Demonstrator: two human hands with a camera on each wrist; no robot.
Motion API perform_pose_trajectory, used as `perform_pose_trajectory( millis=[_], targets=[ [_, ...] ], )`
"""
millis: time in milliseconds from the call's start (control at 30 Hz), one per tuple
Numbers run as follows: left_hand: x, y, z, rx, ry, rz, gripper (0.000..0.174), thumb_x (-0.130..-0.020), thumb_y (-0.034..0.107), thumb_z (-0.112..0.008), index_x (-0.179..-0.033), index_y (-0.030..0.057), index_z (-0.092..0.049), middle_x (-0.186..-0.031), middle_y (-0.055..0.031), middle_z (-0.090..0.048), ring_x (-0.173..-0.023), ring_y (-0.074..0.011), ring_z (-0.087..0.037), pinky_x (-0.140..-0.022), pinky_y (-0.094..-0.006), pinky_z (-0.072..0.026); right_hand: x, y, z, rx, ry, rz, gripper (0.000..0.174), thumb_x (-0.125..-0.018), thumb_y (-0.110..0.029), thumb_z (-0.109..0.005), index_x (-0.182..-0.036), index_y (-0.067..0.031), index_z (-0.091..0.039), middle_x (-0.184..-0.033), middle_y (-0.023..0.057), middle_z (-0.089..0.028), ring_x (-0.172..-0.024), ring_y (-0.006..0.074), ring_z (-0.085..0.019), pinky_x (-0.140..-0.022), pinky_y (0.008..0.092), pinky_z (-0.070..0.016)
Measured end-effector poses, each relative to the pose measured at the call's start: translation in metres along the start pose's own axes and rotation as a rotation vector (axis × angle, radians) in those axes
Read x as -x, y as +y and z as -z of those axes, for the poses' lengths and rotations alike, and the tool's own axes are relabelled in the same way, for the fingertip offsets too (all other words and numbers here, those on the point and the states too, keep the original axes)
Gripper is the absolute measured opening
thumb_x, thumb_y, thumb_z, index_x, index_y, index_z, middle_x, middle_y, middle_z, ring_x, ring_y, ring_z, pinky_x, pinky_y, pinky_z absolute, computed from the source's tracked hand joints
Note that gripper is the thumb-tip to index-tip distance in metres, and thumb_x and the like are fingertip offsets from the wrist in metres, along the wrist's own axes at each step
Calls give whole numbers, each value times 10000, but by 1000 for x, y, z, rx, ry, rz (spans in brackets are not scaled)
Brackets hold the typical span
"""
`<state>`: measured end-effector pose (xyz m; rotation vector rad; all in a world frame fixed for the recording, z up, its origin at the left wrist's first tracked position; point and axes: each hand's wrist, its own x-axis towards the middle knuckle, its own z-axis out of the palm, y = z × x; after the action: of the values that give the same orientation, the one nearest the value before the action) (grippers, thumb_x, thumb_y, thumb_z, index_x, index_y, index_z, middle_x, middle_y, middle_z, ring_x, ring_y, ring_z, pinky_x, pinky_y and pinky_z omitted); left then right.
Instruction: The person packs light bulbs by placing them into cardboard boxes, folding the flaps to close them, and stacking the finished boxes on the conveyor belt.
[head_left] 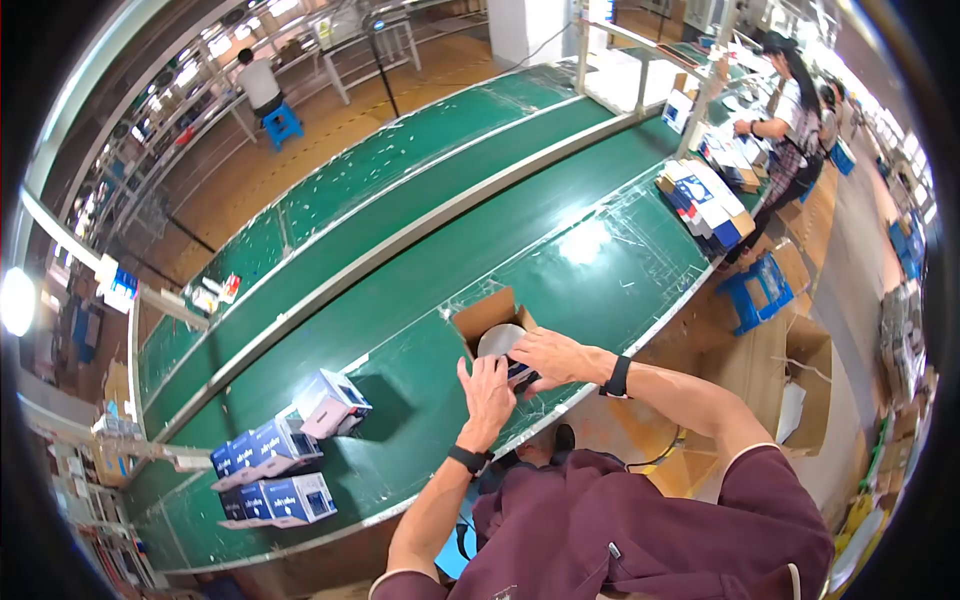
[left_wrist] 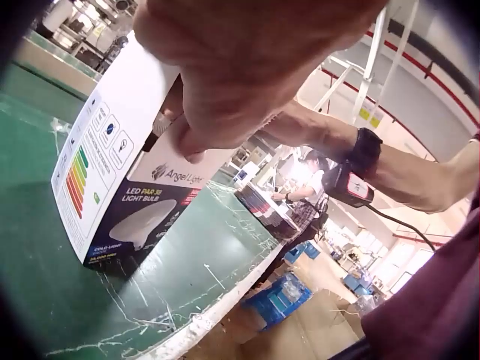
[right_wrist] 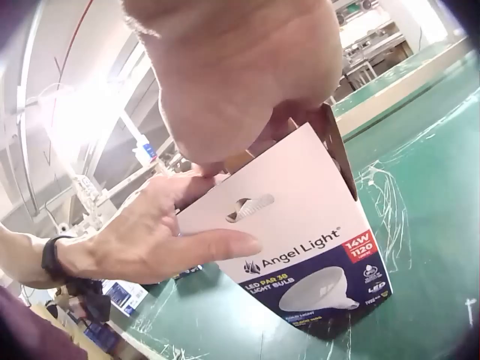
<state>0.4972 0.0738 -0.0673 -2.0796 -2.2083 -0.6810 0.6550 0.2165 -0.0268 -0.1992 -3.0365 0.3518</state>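
Note:
A light bulb box (right_wrist: pixel 300 259), printed "Angel Light LED PAR 38", stands on the green table in front of the person, its brown-lined top flap (head_left: pixel 485 316) raised. At its opening shows a pale round disc (head_left: pixel 497 341), apparently the face of a bulb. My left hand (head_left: pixel 490 392) grips the near panel, its thumb (right_wrist: pixel 225 244) flat on the printed front and its fingers over the top edge. My right hand (head_left: pixel 555 357) is bent over the opening, fingers at the disc's edge. Its fingertips are hidden inside, so I cannot tell what they hold.
Several blue-and-white boxes (head_left: pixel 265 450) stand in rows on the table to the left, with one more box (head_left: pixel 331 403) beside them. Flattened cartons (head_left: pixel 705 205) lie at the far right. A person (head_left: pixel 790 115) works there, near a blue stool (head_left: pixel 755 290). A rail (head_left: pixel 400 235) runs behind the work surface.

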Motion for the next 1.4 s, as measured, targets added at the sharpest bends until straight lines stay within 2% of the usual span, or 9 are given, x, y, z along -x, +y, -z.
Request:
perform_pose_trajectory(
  millis=[67, 200, 333, 633, 733, 833, 1000, 1233, 1400],
  targets=[
    [1, -2, -5, -9, -113, -6, 345, -785, 150, -701, -1111, 41, -664, -1107, -130, -619, -1113, -309, -596, -1124, -606, -332, -2, 3, -16, 125, -13, -38, 763, -719, -366, -879, -1329, -15, -586, -1268, 141, -619, -1191, 305, -595, -1032, 421, -465],
    [-4, -4, -6, -69, -184, -43, 281, -806, 196, -719, -1046, 56, -677, -1010, -109, -650, -1063, -294, -608, -1095, -606, -361, -10, 8, -34, 87, 95, -6, 236, -753, -108, -733, -969, -86, -642, -1048, 135, -693, -1009, 326, -669, -899, 429, -473],
    [-4, -2, 19, -152, -346, -58, 265, -849, 278, -732, -1010, 71, -697, -957, -93, -695, -1058, -282, -620, -1097, -610, -368, 0, 17, -33, 59, -141, 23, 177, -799, -151, -731, -947, -111, -643, -856, 77, -703, -905, 278, -694, -1015, 465, -450],
    [7, -16, -1, 191, -59, -32, 162, -761, 144, -759, -882, 40, -785, -1340, -316, -620, -1297, -444, -552, -1057, -510, -450, 26, 21, -36, 45, 290, 160, 36, -902, -178, -674, -907, -214, -673, -883, -18, -637, -967, 169, -662, -1185, 606, -334],
    [-8, 3, 23, 45, -24, -83, 142, -805, 135, -744, -824, -5, -760, -1652, -258, -353, -1514, -503, -307, -1196, -571, -337, 31, 23, -25, -18, 298, 157, 136, -932, -213, -595, -859, -241, -706, -855, -16, -654, -980, 229, -637, -1098, 545, -402],
    [14, -1, 11, 240, 122, 6, 145, -785, 34, -804, -923, 24, -760, -1665, -240, -335, -1497, -496, -352, -1176, -529, -399, 43, 20, 4, -274, 599, -166, 352, -937, -227, -698, -1273, -124, -678, -1216, 166, -677, -1184, 363, -617, -1061, 496, -480],
    [24, -15, -12, 500, 22, -119, 390, -785, 14, -804, -1167, 61, -739, -1604, -223, -450, -1425, -426, -506, -1164, -488, -439, 31, 50, -79, -1234, 233, -670, 987, -968, -389, -744, -1662, 17, -171, -1653, 208, -352, -1451, 309, -448, -1188, 417, -377],
    [-10, -62, 2, 371, -279, -189, 762, -828, 392, -840, -1507, 195, -556, -1634, -133, -451, -1542, -409, -348, -1255, -559, -261, 11, 28, -101, -1436, 261, -691, 1056, -924, -440, -781, -1645, 59, -193, -1631, 248, -342, -1508, 310, -355, -1215, 411, -342],
    [-10, -57, -11, 235, -359, -219, 687, -897, 524, -740, -1507, 269, -553, -1684, -52, -376, -1606, -359, -197, -1270, -668, -102, 6, 38, -87, -1379, 198, -677, 929, -984, -366, -732, -1654, 21, -218, -1641, 191, -356, -1471, 265, -416, -1196, 412, -374]
  ],
)
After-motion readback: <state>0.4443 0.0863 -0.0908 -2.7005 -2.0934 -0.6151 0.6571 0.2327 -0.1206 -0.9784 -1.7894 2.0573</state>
